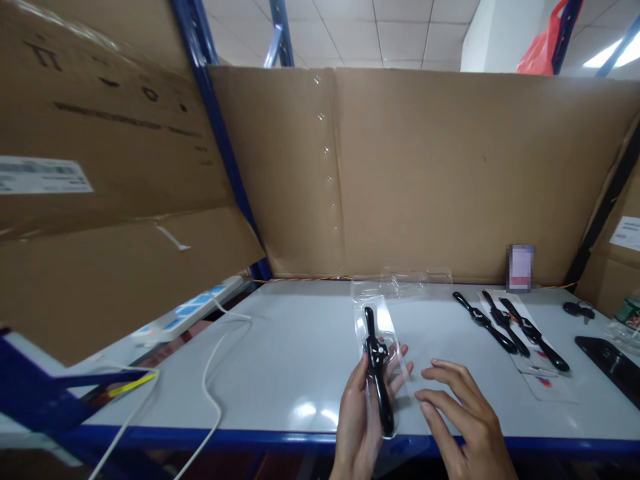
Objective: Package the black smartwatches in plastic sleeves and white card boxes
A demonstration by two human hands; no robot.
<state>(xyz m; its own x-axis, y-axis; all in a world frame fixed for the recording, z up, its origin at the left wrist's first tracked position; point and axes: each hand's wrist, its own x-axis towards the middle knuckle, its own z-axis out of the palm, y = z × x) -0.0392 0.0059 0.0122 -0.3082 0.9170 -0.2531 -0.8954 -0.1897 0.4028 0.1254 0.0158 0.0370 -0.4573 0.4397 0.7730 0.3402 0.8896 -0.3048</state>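
Note:
My left hand [357, 413] holds a black spokeshave [379, 367] that lies in a clear plastic blister shell [387, 313]. Thumb and fingers grip the shell from either side, near the front edge of the table. Just to the right, my right hand [465, 420] is empty, its fingers apart and slightly bent, not touching the shell. Several more clear plastic shells [415, 280] lie behind the held one, against the cardboard. Three other black spokeshaves [505, 323] lie side by side at the right, over packaging cards [543, 380] that they partly cover.
A cardboard panel [450, 173] closes the back of the grey table [280, 360]. A phone-like device [520, 268] stands at the back right. Keys [579, 310] and a black phone [607, 363] lie far right. A power strip [195, 307] and white cable [207, 380] run along the left.

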